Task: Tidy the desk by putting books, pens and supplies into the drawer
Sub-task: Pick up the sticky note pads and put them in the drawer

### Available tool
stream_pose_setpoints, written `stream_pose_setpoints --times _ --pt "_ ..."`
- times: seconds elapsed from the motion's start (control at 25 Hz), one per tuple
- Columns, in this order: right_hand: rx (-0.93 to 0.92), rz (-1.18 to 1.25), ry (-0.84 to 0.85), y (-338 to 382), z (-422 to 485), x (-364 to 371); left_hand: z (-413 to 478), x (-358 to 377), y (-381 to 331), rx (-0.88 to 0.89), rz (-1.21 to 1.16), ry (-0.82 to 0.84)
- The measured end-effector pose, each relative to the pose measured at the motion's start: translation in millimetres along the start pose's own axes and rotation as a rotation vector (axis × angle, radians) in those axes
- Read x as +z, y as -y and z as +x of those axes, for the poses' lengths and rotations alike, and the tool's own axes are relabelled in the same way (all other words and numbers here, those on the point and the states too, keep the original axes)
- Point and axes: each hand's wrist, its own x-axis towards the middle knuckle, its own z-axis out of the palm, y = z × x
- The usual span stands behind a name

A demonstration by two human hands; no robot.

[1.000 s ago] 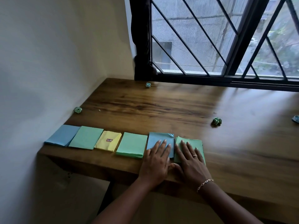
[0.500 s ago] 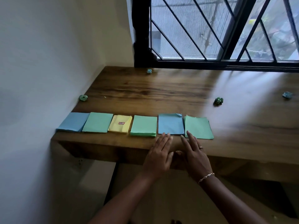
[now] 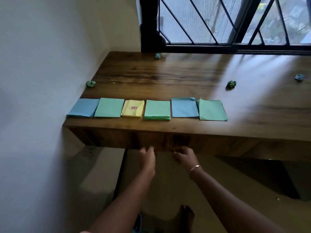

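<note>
Six paper pads lie in a row near the desk's front edge: blue [image 3: 84, 107], green [image 3: 109, 107], yellow with a red label [image 3: 133, 108], a thicker green stack [image 3: 157, 109], blue [image 3: 184, 107] and green [image 3: 212, 109]. Both my hands are below the desktop, at the lower edge of the wooden front panel [image 3: 117, 140]. My left hand [image 3: 148, 156] and my right hand [image 3: 184, 157], with a bracelet at the wrist, curl their fingers under that edge. Both are blurred.
Crumpled paper balls lie on the wooden desk [image 3: 168, 78]: green by the left wall [image 3: 91, 83], one at the window [image 3: 157, 55], green at mid right [image 3: 231, 84], blue at far right [image 3: 299, 77]. A barred window runs along the back. My bare foot [image 3: 186, 214] is on the floor.
Both hands slid off the two rightmost pads, left the desktop and dropped to the lower edge of the front panel. The camera tilted down. The pads stayed put.
</note>
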Motion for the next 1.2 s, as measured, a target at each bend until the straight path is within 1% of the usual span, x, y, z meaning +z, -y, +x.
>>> stream_pose_setpoints --times 0.04,0.08,0.12,0.16,0.32,0.44,0.56,0.76,0.96,1.2 --pt "0.248 0.198 0.014 -4 5 6 7 -4 0 -0.148 -0.105 0.014" --pt "0.419 0.321 0.009 -8 11 11 14 -7 -2 -0.239 -0.206 0.021" --pt "0.512 0.396 0.000 -12 18 14 19 -9 -5 -0.287 -0.291 0.022" --pt "0.558 0.453 -0.013 -14 24 16 23 -12 -9 -0.309 -0.361 0.011" --pt "0.598 0.555 -0.082 -15 43 25 38 -9 -11 -0.365 -0.622 0.004" --pt "0.590 0.588 -0.094 -16 54 34 45 -1 -2 -0.404 -0.740 0.029" --pt "0.605 0.633 -0.097 -22 65 45 51 2 3 -0.390 -0.775 0.019" --pt "0.609 0.669 -0.107 -30 75 51 66 6 16 -0.334 -0.809 0.118" --pt "0.604 0.713 -0.169 -32 75 49 70 9 18 -0.333 -0.856 0.118" --pt "0.674 0.714 -0.198 -38 54 50 64 4 38 -0.314 -0.857 0.142"
